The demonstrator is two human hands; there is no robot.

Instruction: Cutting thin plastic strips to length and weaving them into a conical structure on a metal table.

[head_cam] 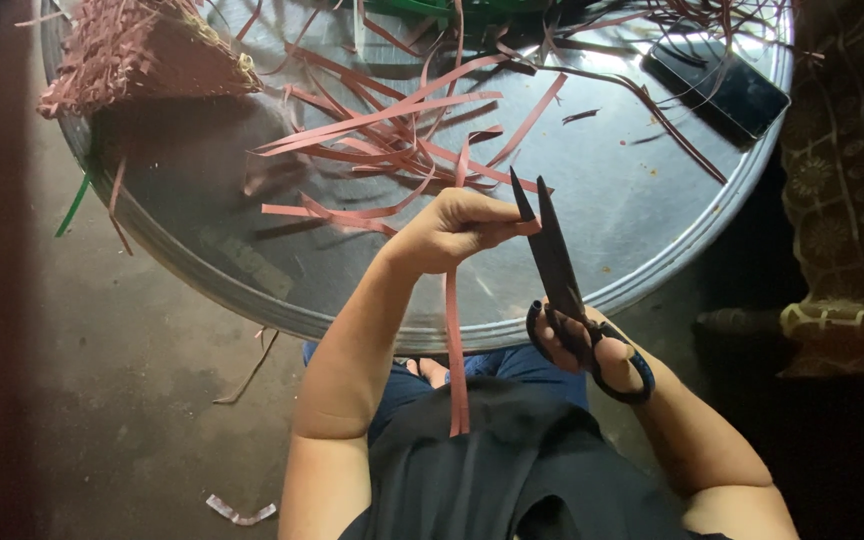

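Pink strip (pixel 455 340) pinched in left fingers (pixel 487 215), scissors (pixel 562 285) beside

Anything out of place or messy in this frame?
Yes. Pink strips lie tangled across the metal tray, and a phone sits among them. Scraps lie on the floor: one pink piece and a green one. Left hand holds a strip; right hand holds scissors.
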